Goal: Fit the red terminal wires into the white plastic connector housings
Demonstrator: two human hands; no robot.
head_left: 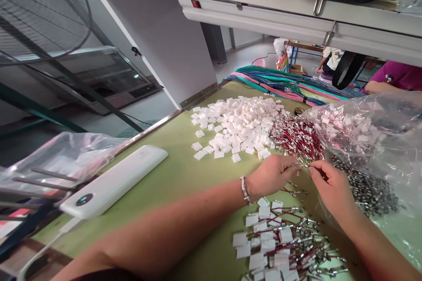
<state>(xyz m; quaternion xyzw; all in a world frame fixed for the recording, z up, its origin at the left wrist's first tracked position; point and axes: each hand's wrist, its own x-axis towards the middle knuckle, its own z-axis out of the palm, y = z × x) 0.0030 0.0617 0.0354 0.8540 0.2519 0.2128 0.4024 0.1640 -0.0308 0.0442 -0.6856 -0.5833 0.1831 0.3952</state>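
My left hand (272,174) and my right hand (329,184) meet at the near edge of a bundle of short red wires with metal terminals (296,137). Both hands have their fingertips pinched on thin red wires (305,166) from that bundle. A silver bracelet (244,189) sits on my left wrist. A heap of small white plastic connectors (240,125) lies just beyond my left hand. Under my forearms lies a pile of red wires fitted with white connectors (277,246).
A white power bank (115,180) with a cable lies at the left on the green table (174,171). Clear plastic bags (372,140) with more parts spread at the right. Bundles of coloured cables (280,83) lie at the back. Another person in a purple shirt (395,77) sits beyond.
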